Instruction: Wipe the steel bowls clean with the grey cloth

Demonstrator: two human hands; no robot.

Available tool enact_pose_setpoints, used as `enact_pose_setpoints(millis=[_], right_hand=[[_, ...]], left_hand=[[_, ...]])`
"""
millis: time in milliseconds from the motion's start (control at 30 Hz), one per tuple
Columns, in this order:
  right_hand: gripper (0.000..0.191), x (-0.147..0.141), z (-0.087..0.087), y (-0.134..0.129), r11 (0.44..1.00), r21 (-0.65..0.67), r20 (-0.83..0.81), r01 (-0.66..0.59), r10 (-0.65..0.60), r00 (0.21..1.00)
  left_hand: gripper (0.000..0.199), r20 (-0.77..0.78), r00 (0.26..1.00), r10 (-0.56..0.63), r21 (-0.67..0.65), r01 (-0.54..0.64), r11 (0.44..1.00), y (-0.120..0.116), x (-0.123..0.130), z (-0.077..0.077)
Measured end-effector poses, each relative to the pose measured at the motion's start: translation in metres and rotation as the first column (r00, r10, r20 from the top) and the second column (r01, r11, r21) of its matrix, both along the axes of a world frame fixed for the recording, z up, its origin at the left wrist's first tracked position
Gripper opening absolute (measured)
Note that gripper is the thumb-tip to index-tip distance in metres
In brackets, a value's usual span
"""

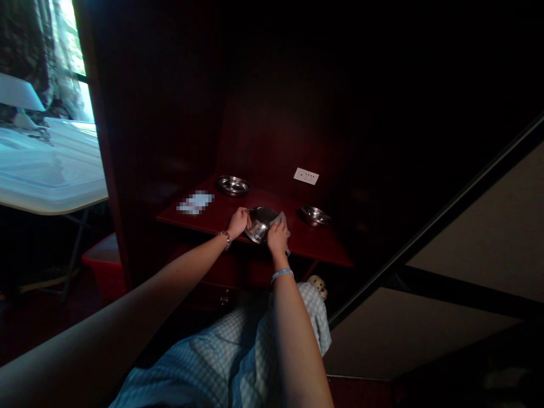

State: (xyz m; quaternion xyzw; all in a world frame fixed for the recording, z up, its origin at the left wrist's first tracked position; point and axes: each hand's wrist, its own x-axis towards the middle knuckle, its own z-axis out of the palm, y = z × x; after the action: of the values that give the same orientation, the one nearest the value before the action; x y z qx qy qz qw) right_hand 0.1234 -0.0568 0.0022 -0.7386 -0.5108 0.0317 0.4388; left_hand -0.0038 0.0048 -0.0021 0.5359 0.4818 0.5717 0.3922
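Between my hands a shiny metal bowl (258,225) is held tilted over the front edge of the dark red shelf (199,222). My left hand (238,221) is closed on the bowl's left rim. A grey cloth (278,217) is in my right hand (277,237), pressed against the bowl's right side; part of the cloth hangs below the hand. Behind the held bowl, to the left, sits another metal bowl (233,186). A third metal bowl (315,215) rests on the shelf to the right.
A blurred-out pale item (195,202) lies on the shelf's left part. A white socket plate (306,176) is on the back wall. Below are a drawer handle (225,296) and a red bin (104,263). At left stands a white table (51,170); a dark diagonal rail (446,207) crosses the right.
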Motion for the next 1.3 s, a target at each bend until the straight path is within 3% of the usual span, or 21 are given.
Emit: enact_pose_setpoints(millis=[233,433,700,900,1100,1300], right_hand=[[0.055,0.003,0.001,0.002,1.0,0.019,-0.018,0.013,-0.012,1.0],[0.054,-0.004,0.003,-0.007,0.996,0.082,0.213,-0.046,0.028,0.977],[0.051,-0.021,0.013,-0.028,0.959,0.017,0.588,-0.284,0.221,0.778],[0.051,-0.024,0.018,-0.035,0.931,-0.027,0.654,-0.364,0.292,0.698],[0.048,-0.029,0.022,-0.041,0.855,-0.09,0.707,-0.51,0.416,0.572],[0.05,-0.03,0.023,-0.041,0.842,-0.107,0.701,-0.529,0.441,0.56]], left_hand=[[0.02,-0.052,0.998,0.028,0.024,-0.027,0.999,0.006,-0.002,-0.005],[0.022,-0.078,0.997,0.026,0.024,-0.024,0.999,0.012,-0.002,-0.01],[0.022,-0.098,0.994,0.043,0.063,-0.037,0.997,0.015,-0.001,-0.013],[0.023,-0.094,0.995,0.008,0.046,-0.004,0.999,0.015,-0.002,-0.012],[0.011,-0.027,0.999,-0.041,0.064,0.043,0.997,0.008,-0.004,-0.012],[0.012,0.049,0.997,-0.053,0.069,0.049,0.996,0.005,-0.003,-0.011]])
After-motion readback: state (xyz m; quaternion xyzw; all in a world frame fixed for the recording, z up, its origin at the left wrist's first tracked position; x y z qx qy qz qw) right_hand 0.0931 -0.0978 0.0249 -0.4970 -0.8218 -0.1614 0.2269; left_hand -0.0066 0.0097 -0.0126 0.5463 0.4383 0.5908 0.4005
